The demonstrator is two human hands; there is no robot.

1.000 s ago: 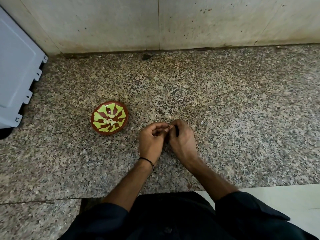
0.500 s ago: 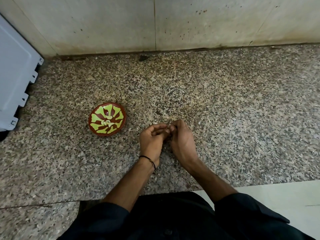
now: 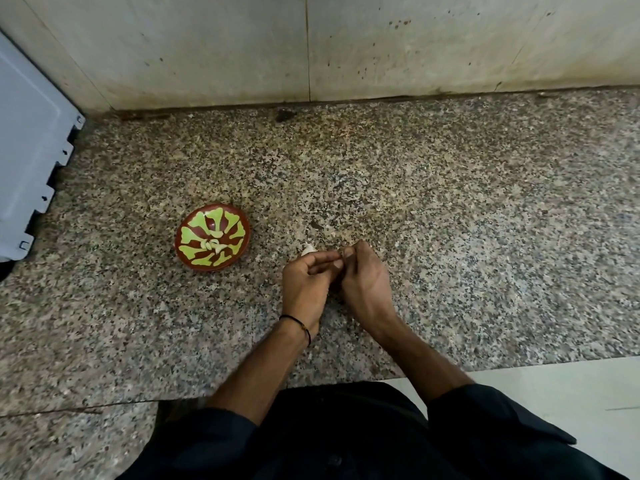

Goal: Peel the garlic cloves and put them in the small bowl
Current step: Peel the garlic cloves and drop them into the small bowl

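Since the garlic clove [image 3: 337,263] is tucked right where the two sets of fingertips meet, you only get a tiny pale sliver of it, so I can't say how much skin is left on it. Left hand [image 3: 304,287] and right hand [image 3: 367,282] are pressed together, fingers curled in, both pinching at that clove just to the right of the small bowl [image 3: 239,220] and a bit nearer the person. There's also a pale piece [image 3: 307,250] poking out at the top of the left hand, on the bowl side; could be loose peel, could be another clove, honestly can't tell, and I can't tell if it's held or just lying there. The bowl itself, red-brown with yellow-green splotches, already has a few peeled cloves [image 3: 214,244] sitting in the middle, so my guess is we're partway in: some done, one being worked on, and it hasn't gone in the bowl yet. I don't see any pile of unpeeled garlic, so no idea how many are left. Everything sits on a speckled granite counter [image 3: 450,220], with a stained wall [image 3: 415,46] well beyond the bowl and a grey panel [image 3: 31,150] off to the bowl's left. Thin black band [image 3: 298,322] on the left wrist.
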